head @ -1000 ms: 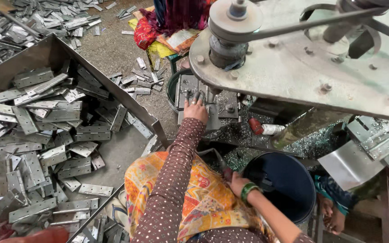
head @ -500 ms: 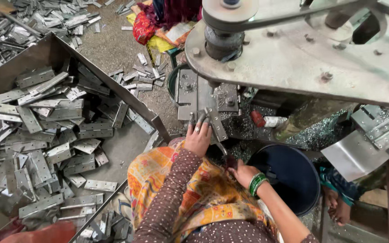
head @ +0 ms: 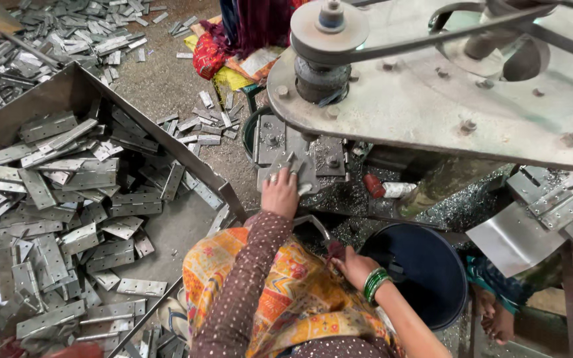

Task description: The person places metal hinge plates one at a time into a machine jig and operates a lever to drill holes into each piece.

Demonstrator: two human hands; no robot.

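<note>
**Hinge plate at the press bed**

Far left: open metal bin (head: pixel 8 126) heaped with flat hinge plates (head: pixel 94 179), lying every which way; more scattered on the floor (head: pixel 167 86) beyond.

Centre: left hand (head: pixel 280 193) reaching forward in a dotted sleeve, fingers laid on a small metal plate (head: pixel 291 164) resting on the press bed (head: pixel 300 149) under the big overhanging machine head (head: pixel 445 99). Pressing or pinching, hard to tell. Plate's long axis apparently running away from the body, far end pointing in beneath the head; partly hidden by fingers.

Right of centre: right hand (head: pixel 351 265), green bangles at the wrist, closed on a dark handle (head: pixel 319 232) just beside a dark blue bucket (head: pixel 426 272).

Risk, as judged: fingers close to the tooling, likely pinched if the press cycles; plate likely skewed if nudged off line; sharp swarf around the bed.
</note>
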